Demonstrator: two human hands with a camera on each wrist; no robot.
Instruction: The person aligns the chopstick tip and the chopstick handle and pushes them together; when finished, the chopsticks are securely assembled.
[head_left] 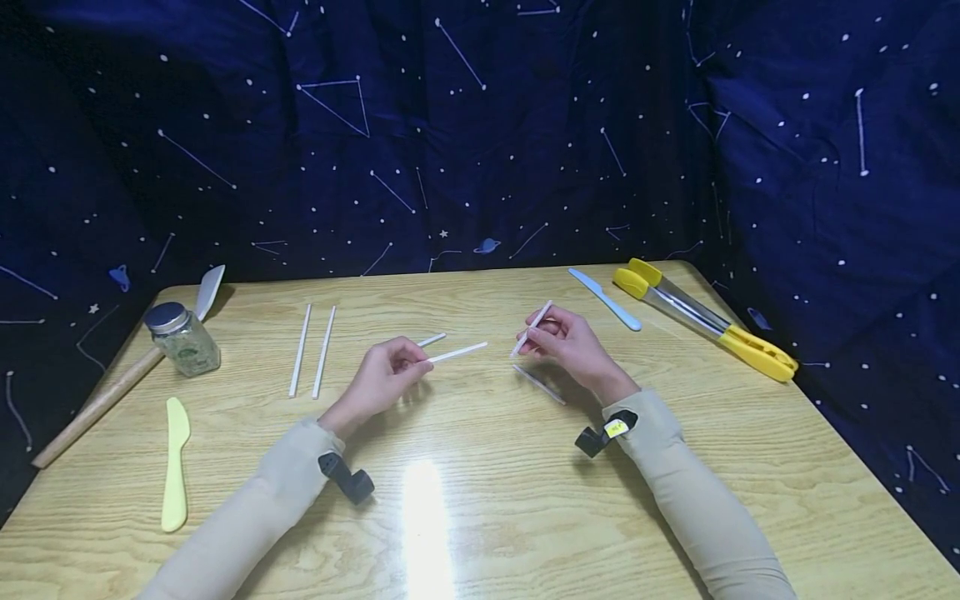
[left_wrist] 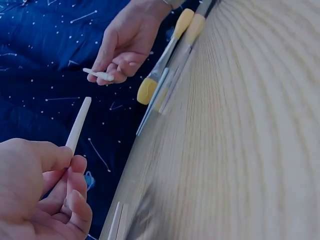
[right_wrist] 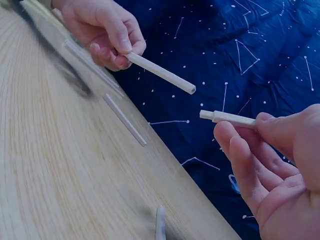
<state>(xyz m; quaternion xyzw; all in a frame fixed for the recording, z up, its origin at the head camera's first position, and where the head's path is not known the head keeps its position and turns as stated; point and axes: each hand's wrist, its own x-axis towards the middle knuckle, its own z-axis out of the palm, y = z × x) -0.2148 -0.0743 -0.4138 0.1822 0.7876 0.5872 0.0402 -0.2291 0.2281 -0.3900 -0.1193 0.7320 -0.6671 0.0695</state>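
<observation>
I pinch one slim white rod (head_left: 459, 352) in my left hand (head_left: 381, 377), its hollow end toward a second white rod (right_wrist: 235, 119) — narrowing in a step to a slimmer tip — pinched, tilted, in my right hand (head_left: 570, 346); they're apart.

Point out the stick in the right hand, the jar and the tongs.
Stick (right_wrist: 236, 120) in the right hand (right_wrist: 285, 172): right wrist view, on the stick's shaft.
Jar (head_left: 189, 344): head view, on its side wall.
Tongs (head_left: 686, 313): head view, on a metal arm.
</observation>
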